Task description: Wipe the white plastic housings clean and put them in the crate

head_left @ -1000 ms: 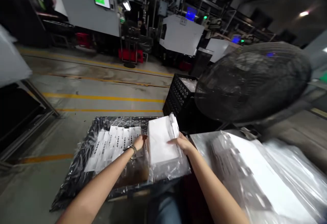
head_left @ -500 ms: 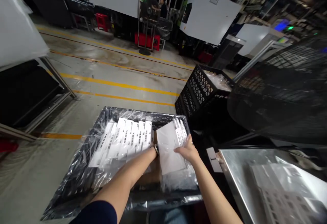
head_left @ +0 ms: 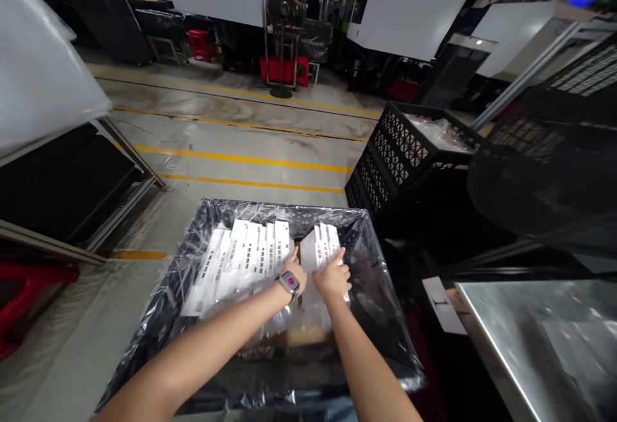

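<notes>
A black plastic crate point(head_left: 159, 309) lined with clear plastic film stands in front of me. Inside it lie two rows of white flat plastic parts: a long left row point(head_left: 241, 261) and a shorter right stack point(head_left: 322, 245). My left hand point(head_left: 295, 272), with a watch on the wrist, rests at the gap between the two rows, fingers closed against the parts. My right hand point(head_left: 331, 277) lies on top of the right stack, fingers curled over it and pressing it down into the crate.
A second black lattice crate point(head_left: 395, 152) with plastic film stands to the right behind. A metal table point(head_left: 530, 338) is at the lower right, a dark fan grille point(head_left: 544, 178) above it. Yellow floor lines point(head_left: 241, 158) and machines lie ahead; a person stands far back.
The white stack has gone down from above the crate into its right side. My view has tilted down and left, so the table's bagged parts have left the picture.
</notes>
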Tool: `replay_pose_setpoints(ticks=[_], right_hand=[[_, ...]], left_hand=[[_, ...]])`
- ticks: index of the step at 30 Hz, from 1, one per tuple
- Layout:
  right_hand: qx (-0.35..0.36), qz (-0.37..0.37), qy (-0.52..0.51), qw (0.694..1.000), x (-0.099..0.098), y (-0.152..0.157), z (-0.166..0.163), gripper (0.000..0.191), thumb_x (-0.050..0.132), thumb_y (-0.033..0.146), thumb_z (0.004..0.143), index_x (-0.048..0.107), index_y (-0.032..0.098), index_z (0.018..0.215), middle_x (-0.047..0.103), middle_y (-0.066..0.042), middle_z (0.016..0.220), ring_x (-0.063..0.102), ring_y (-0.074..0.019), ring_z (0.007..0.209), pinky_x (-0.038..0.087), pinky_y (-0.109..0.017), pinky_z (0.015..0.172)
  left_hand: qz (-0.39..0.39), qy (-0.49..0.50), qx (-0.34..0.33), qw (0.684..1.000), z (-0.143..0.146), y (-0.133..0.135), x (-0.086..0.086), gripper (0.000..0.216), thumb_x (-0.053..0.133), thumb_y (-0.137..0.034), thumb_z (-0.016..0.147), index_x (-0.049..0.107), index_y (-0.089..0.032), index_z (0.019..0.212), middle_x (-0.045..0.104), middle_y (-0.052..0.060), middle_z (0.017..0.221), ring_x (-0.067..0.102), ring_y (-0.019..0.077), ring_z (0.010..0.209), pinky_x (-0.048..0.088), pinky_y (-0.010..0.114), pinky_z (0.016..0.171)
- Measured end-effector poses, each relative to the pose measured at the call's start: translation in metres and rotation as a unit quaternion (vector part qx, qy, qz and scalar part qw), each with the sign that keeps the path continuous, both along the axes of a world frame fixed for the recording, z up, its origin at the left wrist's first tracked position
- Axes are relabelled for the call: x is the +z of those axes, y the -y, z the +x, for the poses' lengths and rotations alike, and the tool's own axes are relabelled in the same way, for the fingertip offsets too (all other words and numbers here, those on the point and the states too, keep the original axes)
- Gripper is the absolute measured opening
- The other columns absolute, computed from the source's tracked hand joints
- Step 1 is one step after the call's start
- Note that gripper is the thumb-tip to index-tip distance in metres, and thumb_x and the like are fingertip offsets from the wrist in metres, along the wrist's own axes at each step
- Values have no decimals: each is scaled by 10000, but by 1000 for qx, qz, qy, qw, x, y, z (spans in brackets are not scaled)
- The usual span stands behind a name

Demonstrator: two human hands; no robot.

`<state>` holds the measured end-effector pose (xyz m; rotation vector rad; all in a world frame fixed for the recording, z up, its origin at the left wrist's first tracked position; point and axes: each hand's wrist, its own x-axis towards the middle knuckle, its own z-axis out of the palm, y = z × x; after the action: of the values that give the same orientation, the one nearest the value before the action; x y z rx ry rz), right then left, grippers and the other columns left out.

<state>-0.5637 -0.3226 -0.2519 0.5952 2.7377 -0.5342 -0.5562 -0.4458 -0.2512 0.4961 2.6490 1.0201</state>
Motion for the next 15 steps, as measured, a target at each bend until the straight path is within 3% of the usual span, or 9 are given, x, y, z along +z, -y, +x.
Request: replay_pose_setpoints(ticks=[2, 4, 6, 7, 8, 10, 13, 15], right_hand=[[14, -8, -12, 1000, -7, 14, 2, 1134, 682, 431, 821, -42, 143, 1645, 446, -278, 1391, 459, -428, 1315, 406, -591, 1013], [22, -21, -17, 999, -9, 23, 2, 1080, 649, 495, 850, 11, 148, 1649, 429, -279, 1416, 438, -431, 1330, 403, -595, 1022], [26, -38, -15, 999, -8, 27, 3, 1035, 601, 540, 881, 37, 130, 1647, 408, -290, 1449, 420, -437, 1347, 390, -604, 1041], [30, -49, -14, 998, -7, 27, 3, 1026, 581, 556, 893, 34, 123, 1645, 397, -292, 1468, 411, -436, 1362, 379, -602, 1059], [36, -62, -11, 997, -7, 25, 4, 1024, 565, 573, 902, 26, 117, 1644, 385, -291, 1490, 401, -429, 1382, 369, -590, 1079], [55, -94, -4, 994, -6, 19, 6, 1042, 543, 617, 910, 6, 107, 1642, 353, -280, 1543, 379, -399, 1432, 357, -536, 1122], [86, -144, 22, 986, -8, 5, 12, 1168, 627, 664, 850, -51, 139, 1643, 232, -256, 1646, 310, -368, 1512, 352, -471, 1154], [100, -167, 45, 980, -10, -5, 15, 1298, 739, 657, 764, -104, 203, 1641, 106, -242, 1695, 255, -405, 1540, 355, -493, 1151]], left_hand=[[-87, -33, -25, 995, 26, 31, 14, 373, 677, -307, 928, 656, -193, 1282, 597, 131, 1451, 414, 350, 1459, 171, 674, 1231], [-164, -60, -21, 984, 57, 75, 28, 681, 718, -265, 843, 502, -265, 1489, 408, 119, 1640, 193, 330, 1574, -74, 625, 1256], [-246, -63, 12, 967, 84, 122, 36, 1151, 844, -244, 645, 239, -236, 1623, 203, 172, 1710, 46, 385, 1589, -112, 660, 1226], [-284, -56, 27, 957, 95, 142, 35, 1269, 883, -221, 543, 223, -189, 1627, 180, 228, 1697, 34, 431, 1579, -84, 680, 1219], [-315, -46, 37, 947, 103, 158, 32, 1276, 888, -209, 506, 262, -171, 1616, 193, 257, 1683, 59, 465, 1566, -48, 698, 1213], [-363, -35, 55, 929, 113, 176, 19, 1127, 842, -178, 581, 342, -163, 1591, 228, 289, 1660, 119, 492, 1548, 13, 725, 1200], [-409, -37, 78, 908, 113, 174, -6, 843, 636, -66, 797, 379, -237, 1581, 261, 278, 1652, 184, 457, 1542, 59, 746, 1184], [-427, -44, 85, 899, 110, 165, -15, 788, 485, -10, 871, 348, -306, 1588, 276, 235, 1663, 197, 421, 1546, 108, 728, 1191]])
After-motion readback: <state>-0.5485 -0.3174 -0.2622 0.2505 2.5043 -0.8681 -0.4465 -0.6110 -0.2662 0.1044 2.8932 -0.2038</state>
